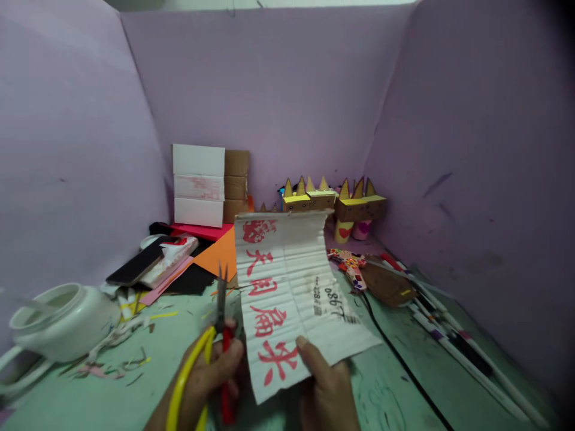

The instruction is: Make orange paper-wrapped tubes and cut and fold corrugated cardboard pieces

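Note:
Scissors with yellow and red handles (pixel 221 302) point upward in my left hand (pixel 209 374), whose fingers are wrapped round the handles. The blades are slightly apart, left of the cardboard. My right hand (pixel 330 383) pinches the lower edge of a white, ridged cardboard sheet (pixel 291 287), thumb on the front face and the other fingers behind it. Red characters run down the sheet's left part and black print sits at its right. The sheet is tilted up and its edges are uneven. What lies behind it is hidden.
A white teapot (pixel 67 323) stands at the left, with paper scraps beside it. Behind are a phone (pixel 137 261), orange paper (pixel 220 254) and a folded box (pixel 199 185). Cardboard figures (pixel 359 209) stand at the back. A glue gun (pixel 353 266), a black cable (pixel 395 353) and pens lie right.

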Tool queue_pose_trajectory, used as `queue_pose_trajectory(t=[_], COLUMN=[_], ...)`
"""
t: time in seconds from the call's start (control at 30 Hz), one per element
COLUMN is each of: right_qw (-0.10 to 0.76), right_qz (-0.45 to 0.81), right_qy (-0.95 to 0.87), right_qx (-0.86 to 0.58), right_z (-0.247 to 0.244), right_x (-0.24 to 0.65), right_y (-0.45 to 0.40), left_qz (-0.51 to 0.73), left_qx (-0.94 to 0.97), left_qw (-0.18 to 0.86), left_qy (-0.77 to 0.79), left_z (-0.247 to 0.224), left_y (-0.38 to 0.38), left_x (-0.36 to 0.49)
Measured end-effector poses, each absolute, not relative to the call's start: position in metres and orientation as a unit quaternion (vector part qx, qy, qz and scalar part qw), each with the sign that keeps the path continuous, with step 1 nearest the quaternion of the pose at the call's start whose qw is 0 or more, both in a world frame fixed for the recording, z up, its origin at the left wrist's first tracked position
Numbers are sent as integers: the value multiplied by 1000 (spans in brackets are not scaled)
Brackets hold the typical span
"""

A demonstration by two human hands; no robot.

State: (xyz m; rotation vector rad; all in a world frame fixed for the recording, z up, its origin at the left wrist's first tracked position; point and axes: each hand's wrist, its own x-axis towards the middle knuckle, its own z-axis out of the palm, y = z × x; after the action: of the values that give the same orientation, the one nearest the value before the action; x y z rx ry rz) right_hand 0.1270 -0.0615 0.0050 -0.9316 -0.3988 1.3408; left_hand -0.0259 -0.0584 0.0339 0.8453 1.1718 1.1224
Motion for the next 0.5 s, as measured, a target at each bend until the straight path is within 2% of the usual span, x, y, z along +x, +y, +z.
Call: queue_pose_trajectory(t=[0.1, 0.17, 0.3, 0.43, 0.5], right_qw=[605, 580, 614, 613, 552], right_qz=[601, 601, 524, 390, 371], right_qy=[-206, -219, -251, -357, -441], right_qx=[-480, -504, -534, -587, -603], right_z=[-9, -16, -6, 27, 45], right_x=[119, 134, 202, 274, 289], right_y=[-80, -87, -78, -53, -48], left_qz=[513, 487, 346, 189, 150], left_qx=[343, 347, 416, 591, 622], left_qw=[639, 654, 668, 556, 530], left_qy=[460, 463, 511, 553, 557], left_z=[43, 51, 78, 105, 113], left_y=[-51, -45, -25, 4, 18], left_x=[-3, -9, -53, -86, -88])
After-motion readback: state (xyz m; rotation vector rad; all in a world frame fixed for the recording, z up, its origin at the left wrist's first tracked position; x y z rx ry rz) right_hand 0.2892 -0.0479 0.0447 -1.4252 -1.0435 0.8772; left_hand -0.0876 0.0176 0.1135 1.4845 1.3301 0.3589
